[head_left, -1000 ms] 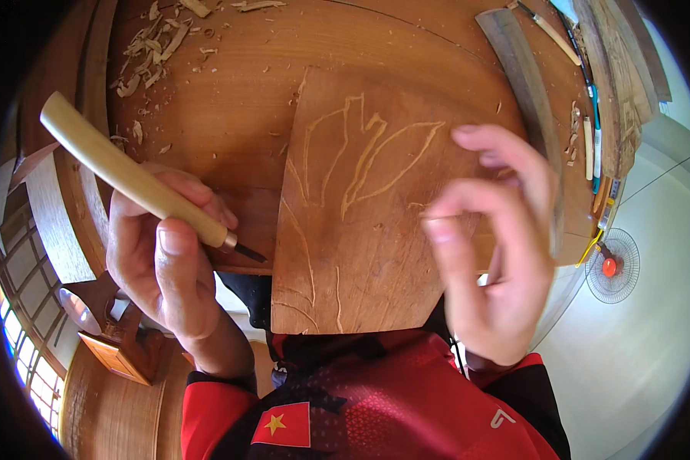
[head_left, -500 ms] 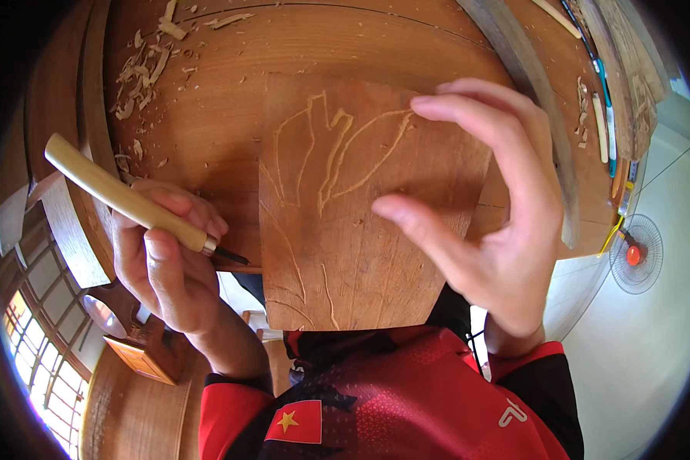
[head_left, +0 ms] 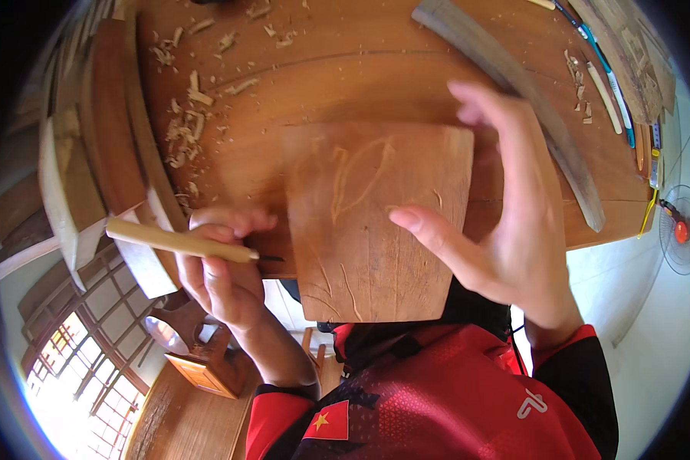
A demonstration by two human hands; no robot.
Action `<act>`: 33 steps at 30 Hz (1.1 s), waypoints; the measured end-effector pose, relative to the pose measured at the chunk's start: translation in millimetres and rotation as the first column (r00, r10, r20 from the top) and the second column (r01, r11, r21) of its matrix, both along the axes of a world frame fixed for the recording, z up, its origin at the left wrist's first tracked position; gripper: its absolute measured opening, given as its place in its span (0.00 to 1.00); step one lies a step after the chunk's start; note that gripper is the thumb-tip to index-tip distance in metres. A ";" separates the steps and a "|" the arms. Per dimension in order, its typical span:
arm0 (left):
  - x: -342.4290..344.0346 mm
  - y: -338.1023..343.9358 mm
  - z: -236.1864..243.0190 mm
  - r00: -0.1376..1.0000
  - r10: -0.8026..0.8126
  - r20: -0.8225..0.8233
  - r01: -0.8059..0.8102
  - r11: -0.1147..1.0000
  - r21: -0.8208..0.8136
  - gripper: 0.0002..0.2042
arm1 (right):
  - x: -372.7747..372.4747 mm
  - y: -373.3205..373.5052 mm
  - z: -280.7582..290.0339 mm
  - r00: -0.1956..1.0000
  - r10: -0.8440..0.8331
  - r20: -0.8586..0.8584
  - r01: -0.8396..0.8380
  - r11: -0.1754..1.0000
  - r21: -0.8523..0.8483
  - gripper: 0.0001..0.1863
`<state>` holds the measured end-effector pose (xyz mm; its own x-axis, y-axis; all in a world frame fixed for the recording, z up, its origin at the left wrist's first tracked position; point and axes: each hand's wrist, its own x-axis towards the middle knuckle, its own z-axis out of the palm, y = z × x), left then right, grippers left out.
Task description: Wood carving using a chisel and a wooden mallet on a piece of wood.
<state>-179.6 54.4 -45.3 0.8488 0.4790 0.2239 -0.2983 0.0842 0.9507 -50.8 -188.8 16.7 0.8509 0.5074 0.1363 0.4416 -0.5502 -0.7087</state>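
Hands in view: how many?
2: left hand, holding the carving tool; right hand, at the board's right side, contact unclear. No others visible.

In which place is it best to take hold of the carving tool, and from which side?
The carving tool seems best taken by the rear of its pale handle, coming from the person's left: that thick end juts out free of the left hand, while the slim dark blade points right, toward the board.
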 end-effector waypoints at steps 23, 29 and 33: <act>-47.2 -141.0 45.7 0.983 -0.150 0.107 0.170 0.964 -0.204 0.10 | 28.6 -40.5 38.1 0.913 0.373 0.163 -0.402 0.761 0.510 0.35; -45.2 -162.1 64.4 0.923 -0.135 0.359 0.212 0.960 -0.183 0.08 | 25.7 -47.9 90.4 0.883 0.469 -0.022 -0.373 0.730 0.573 0.29; -67.5 -163.7 80.9 0.872 -0.255 0.419 0.310 0.948 -0.070 0.08 | 11.7 -71.6 151.8 0.876 0.442 0.192 -0.475 0.728 0.494 0.24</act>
